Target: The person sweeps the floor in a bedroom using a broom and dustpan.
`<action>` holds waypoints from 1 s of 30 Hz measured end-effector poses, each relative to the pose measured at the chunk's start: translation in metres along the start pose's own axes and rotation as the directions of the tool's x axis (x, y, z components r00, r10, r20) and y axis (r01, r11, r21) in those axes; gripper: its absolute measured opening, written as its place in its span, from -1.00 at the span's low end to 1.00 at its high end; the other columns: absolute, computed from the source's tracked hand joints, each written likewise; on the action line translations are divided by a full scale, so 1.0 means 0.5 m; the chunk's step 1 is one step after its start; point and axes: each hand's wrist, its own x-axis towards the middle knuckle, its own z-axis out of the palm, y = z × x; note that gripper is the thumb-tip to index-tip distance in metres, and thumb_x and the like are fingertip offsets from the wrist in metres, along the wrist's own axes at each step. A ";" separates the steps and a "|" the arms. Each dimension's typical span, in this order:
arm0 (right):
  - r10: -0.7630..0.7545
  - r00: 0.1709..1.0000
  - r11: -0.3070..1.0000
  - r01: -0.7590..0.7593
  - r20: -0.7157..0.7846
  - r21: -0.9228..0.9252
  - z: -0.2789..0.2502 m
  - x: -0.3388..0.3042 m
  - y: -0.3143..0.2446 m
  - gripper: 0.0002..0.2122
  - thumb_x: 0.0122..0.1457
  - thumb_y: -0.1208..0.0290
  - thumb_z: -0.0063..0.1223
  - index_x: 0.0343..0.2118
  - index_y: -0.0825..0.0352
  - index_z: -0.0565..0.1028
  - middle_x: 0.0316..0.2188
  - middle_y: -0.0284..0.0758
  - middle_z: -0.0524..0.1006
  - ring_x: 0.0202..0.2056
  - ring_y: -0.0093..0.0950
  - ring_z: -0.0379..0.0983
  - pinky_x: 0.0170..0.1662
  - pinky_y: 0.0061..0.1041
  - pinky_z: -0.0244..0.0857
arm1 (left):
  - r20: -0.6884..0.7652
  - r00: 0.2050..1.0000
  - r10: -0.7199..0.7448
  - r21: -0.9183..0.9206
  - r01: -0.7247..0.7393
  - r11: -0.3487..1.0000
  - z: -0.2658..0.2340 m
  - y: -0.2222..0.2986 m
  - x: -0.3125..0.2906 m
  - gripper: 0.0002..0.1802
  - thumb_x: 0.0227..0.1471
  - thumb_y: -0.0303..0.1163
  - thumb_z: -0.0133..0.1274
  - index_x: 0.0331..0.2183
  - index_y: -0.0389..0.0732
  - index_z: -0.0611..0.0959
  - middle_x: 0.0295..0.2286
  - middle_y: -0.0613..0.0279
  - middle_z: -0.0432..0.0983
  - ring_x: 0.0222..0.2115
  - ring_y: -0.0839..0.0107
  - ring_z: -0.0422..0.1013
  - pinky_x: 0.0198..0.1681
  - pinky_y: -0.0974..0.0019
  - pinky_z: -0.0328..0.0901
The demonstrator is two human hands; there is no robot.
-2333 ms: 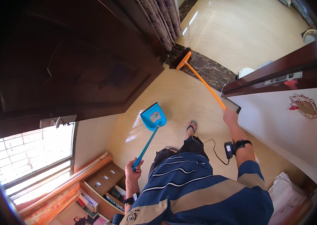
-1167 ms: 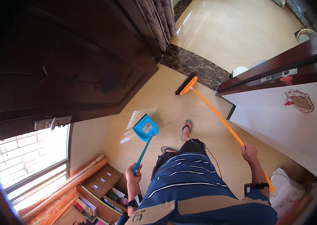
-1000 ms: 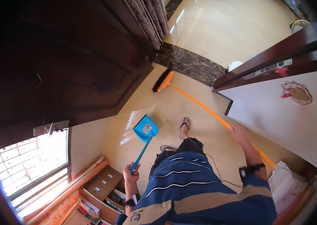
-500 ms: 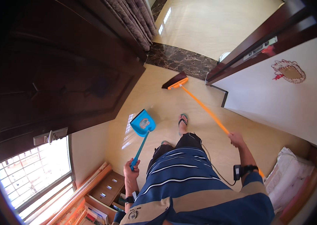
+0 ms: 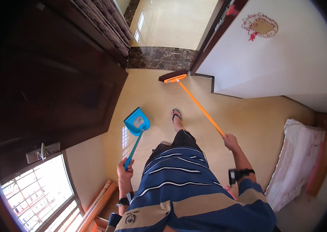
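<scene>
My right hand (image 5: 231, 142) is wrapped round the orange handle of a broom (image 5: 199, 106). The broom's dark bristles rest on the tiled floor close to the dark marble threshold, by the foot of the door frame. On the other side, my left hand (image 5: 125, 169) grips the teal stick of a blue dustpan (image 5: 136, 121). The pan part, with a small picture on it, is over the floor ahead and to the left of my foot. Whether it touches the floor I cannot tell.
A dark wooden door (image 5: 55, 85) stands at the left, beside a barred window (image 5: 39, 189). A marble threshold (image 5: 157, 58) crosses the doorway ahead. White wall (image 5: 279, 65) and a bed with a pale mattress (image 5: 297, 162) lie to the right. Rolled material (image 5: 97, 205) leans at lower left.
My view has turned and shifted to the right. The broom head has come nearer the threshold and the foot of the door frame. Both hands keep their holds.
</scene>
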 end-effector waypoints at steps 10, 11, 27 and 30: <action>0.024 0.988 0.995 -0.009 -0.150 0.100 0.115 -0.192 0.192 -0.68 0.18 0.19 -0.20 -0.56 0.32 0.43 -0.77 -0.32 0.39 -0.79 -0.49 0.33 -0.74 -0.44 0.22 | -0.022 0.998 0.062 0.058 -0.061 0.996 -0.161 -0.050 -0.032 -0.71 0.08 -0.27 -0.05 -0.14 -0.14 0.43 -0.40 -0.15 0.52 -0.77 0.57 0.25 -0.78 0.61 0.11; -0.012 0.984 0.998 0.023 -0.175 0.061 0.131 -0.158 0.228 -0.68 0.19 0.19 -0.21 -0.55 0.32 0.43 -0.77 -0.32 0.38 -0.78 -0.48 0.33 -0.74 -0.42 0.22 | 0.013 0.997 0.081 0.081 -0.082 0.993 -0.169 -0.052 -0.031 -0.70 0.08 -0.27 -0.05 -0.14 -0.15 0.43 -0.40 -0.14 0.52 -0.76 0.57 0.26 -0.78 0.61 0.11; 0.283 0.959 0.891 -0.252 -0.028 0.378 0.215 -0.374 0.176 -0.68 0.20 0.17 -0.13 -0.12 0.24 0.51 -0.72 -0.35 0.42 -0.73 -0.52 0.39 -0.73 -0.51 0.27 | -0.084 0.996 0.025 0.132 -0.013 0.991 -0.212 -0.056 0.025 -0.72 0.08 -0.31 -0.09 -0.16 -0.18 0.43 -0.39 -0.19 0.49 -0.74 0.55 0.28 -0.79 0.60 0.09; 0.150 0.985 0.938 -0.112 -0.091 0.328 0.247 -0.238 0.170 -0.73 0.21 0.22 -0.19 -0.25 0.30 0.47 -0.72 -0.34 0.40 -0.73 -0.51 0.38 -0.71 -0.50 0.25 | -0.066 0.998 0.018 0.194 -0.005 0.981 -0.169 -0.024 0.040 -0.72 0.07 -0.32 -0.09 -0.16 -0.17 0.43 -0.37 -0.19 0.49 -0.73 0.56 0.29 -0.78 0.60 0.10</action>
